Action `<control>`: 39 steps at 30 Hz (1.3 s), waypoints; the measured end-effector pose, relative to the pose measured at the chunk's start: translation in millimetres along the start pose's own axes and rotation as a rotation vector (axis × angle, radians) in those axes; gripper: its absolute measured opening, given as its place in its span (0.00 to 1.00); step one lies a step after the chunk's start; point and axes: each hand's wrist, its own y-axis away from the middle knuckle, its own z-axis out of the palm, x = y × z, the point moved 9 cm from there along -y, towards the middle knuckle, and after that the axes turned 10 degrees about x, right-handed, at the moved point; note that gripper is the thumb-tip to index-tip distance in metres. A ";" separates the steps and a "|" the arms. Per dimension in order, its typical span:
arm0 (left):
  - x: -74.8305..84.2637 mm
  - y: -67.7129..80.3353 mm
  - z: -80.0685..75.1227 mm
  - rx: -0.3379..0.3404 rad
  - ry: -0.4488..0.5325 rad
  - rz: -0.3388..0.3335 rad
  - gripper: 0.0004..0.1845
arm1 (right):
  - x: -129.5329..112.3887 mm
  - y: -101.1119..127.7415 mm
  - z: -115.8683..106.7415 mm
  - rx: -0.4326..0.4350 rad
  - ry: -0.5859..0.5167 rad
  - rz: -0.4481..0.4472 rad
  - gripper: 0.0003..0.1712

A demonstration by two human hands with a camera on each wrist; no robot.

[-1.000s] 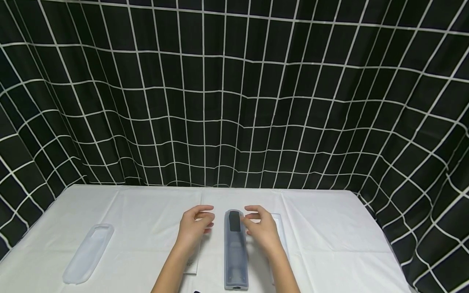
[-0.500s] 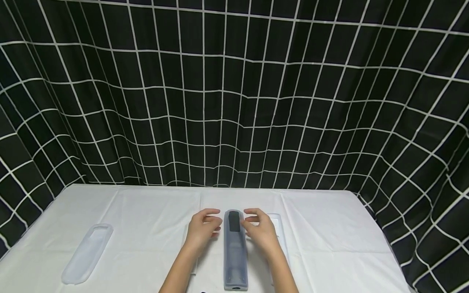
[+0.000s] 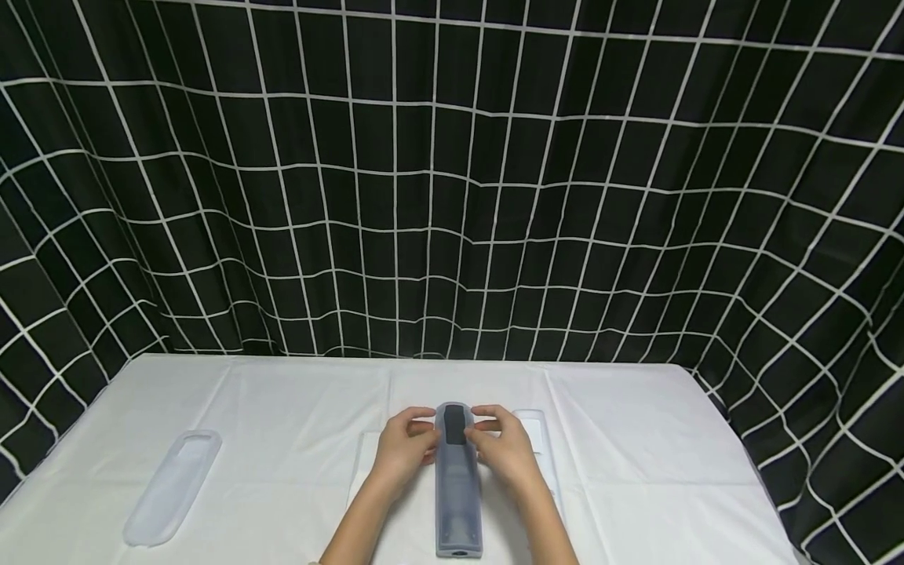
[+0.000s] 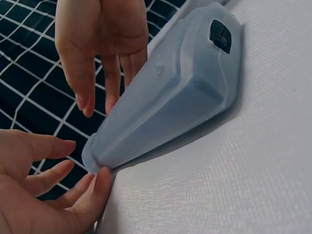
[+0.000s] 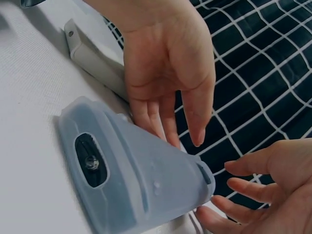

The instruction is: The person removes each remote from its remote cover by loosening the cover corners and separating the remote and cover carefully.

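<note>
A remote control in a translucent blue-grey silicone sleeve (image 3: pixel 459 494) lies lengthwise on the white cloth, a dark patch (image 3: pixel 455 424) showing at its far end. My left hand (image 3: pixel 407 446) is at the left of that end, fingers loosely curved; its thumb (image 4: pixel 101 183) meets the sleeve's edge in the left wrist view. On the other side is my right hand (image 3: pixel 504 447), fingers bent and spread near the far end; I cannot tell if they touch. Through an opening in the sleeve's near end, a dark piece with a small bulb (image 5: pixel 91 162) shows in the right wrist view.
An empty translucent sleeve (image 3: pixel 173 488) lies at the left of the table. Under my left forearm is a flat white object (image 3: pixel 359 463), partly hidden. A pale long piece (image 5: pixel 97 61) with a hole in its end lies beside my right hand. A black gridded curtain (image 3: pixel 452 196) hangs behind.
My left hand has moved right, from a gap beside the remote control up to its left edge. The right hand has stayed nearly in place, and the remote control has hardly moved.
</note>
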 end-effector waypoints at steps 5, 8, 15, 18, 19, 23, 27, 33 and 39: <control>-2.7 0.2 3.1 -0.008 -0.005 0.004 0.23 | 2.9 -0.4 1.9 -0.004 -0.015 0.004 0.25; -4.3 0.7 3.9 -0.008 -0.019 0.008 0.23 | 5.2 -0.3 3.9 -0.011 -0.029 0.010 0.26; -2.2 1.5 4.2 -0.010 -0.044 0.042 0.24 | 13.1 -2.0 7.5 -0.024 -0.038 0.025 0.29; -1.1 2.5 5.4 -0.017 -0.050 0.051 0.24 | 13.9 -2.4 8.1 -0.024 -0.041 0.022 0.29; -0.9 2.7 5.9 -0.018 -0.052 0.052 0.24 | 13.8 -2.4 8.1 -0.023 -0.041 0.021 0.29; -0.7 3.0 6.7 -0.009 -0.067 0.060 0.24 | 12.9 -2.4 7.0 -0.009 -0.052 0.022 0.29; 1.4 3.8 7.5 -0.004 -0.071 0.067 0.25 | 11.6 -1.9 5.5 0.003 -0.065 0.028 0.29; 7.3 4.7 7.2 -0.013 -0.020 0.056 0.29 | 7.6 -0.8 1.4 0.015 -0.102 0.048 0.31; 10.3 4.1 6.8 -0.030 0.023 0.028 0.34 | 0.8 0.0 -2.4 0.016 -0.112 0.057 0.35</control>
